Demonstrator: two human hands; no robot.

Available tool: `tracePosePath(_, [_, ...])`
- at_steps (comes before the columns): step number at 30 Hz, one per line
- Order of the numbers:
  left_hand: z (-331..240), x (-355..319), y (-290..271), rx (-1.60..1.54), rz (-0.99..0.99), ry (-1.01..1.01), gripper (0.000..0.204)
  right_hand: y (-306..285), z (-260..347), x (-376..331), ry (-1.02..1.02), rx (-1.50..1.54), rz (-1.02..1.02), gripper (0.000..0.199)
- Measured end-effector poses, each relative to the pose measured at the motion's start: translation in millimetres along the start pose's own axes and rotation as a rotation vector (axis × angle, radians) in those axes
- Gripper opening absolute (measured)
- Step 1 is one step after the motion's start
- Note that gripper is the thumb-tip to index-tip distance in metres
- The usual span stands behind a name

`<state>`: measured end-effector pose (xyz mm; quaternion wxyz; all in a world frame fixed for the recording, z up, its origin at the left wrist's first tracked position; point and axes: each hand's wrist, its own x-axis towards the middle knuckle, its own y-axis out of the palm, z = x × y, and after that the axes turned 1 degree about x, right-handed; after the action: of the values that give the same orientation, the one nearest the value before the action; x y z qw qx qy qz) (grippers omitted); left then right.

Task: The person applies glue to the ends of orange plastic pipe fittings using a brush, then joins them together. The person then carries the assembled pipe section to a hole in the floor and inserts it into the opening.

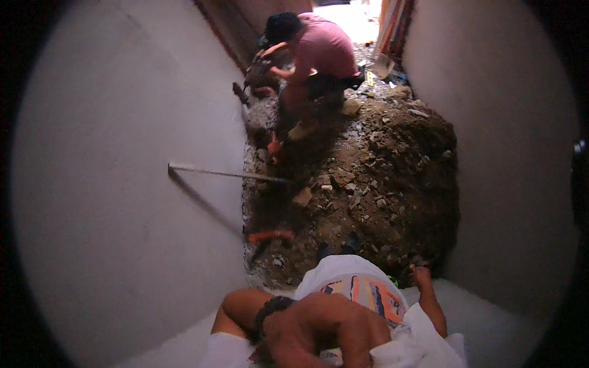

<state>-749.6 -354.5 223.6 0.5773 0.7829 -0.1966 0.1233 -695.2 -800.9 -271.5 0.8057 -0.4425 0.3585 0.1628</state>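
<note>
My left hand (328, 325) is raised close in front of my chest at the lower edge, with a dark band (270, 310) at its wrist. It is large and blurred, and its fingertips lie outside the picture. Low at my right side hangs my right hand (420, 276), fingers curled around something small that I cannot make out. Behind both arms shows my white shirt (343, 267) with an orange print. Rubble and brown soil (368, 202) spread in front of my dark shoes (350, 241).
Ahead, a person in a pink shirt (325, 46) crouches by the left wall. A pale bar (215, 173) slants from the rubble to the left wall (123, 184). Orange pipe pieces (270, 236) poke out along that side. The right wall (503, 153) borders the passage; a bright doorway (353, 21) stands beyond.
</note>
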Motion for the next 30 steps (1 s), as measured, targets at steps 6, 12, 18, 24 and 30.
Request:
tracePosePath(6, [-11,-15,-20,-0.234,0.176,-0.249,0.065,27,3,0,-0.024,0.076,0.226,0.044])
tracePosePath(12, [-23,-55,-48,0.101,0.437,-0.118,0.068,10,-14,16,-0.215,0.138,0.218,0.034])
tracePosePath(18, [-26,-100,-46,0.291,0.349,0.125,0.046,-27,69,9,0.069,0.296,0.132,0.032])
tracePosePath(24, [-55,-154,-66,0.645,0.302,0.078,0.036,-30,142,26,-0.103,0.142,0.119,0.030])
tracePosePath(30, [-17,-256,-214,0.506,-0.778,0.012,0.052,-2,158,55,-0.475,-0.199,0.139,0.030])
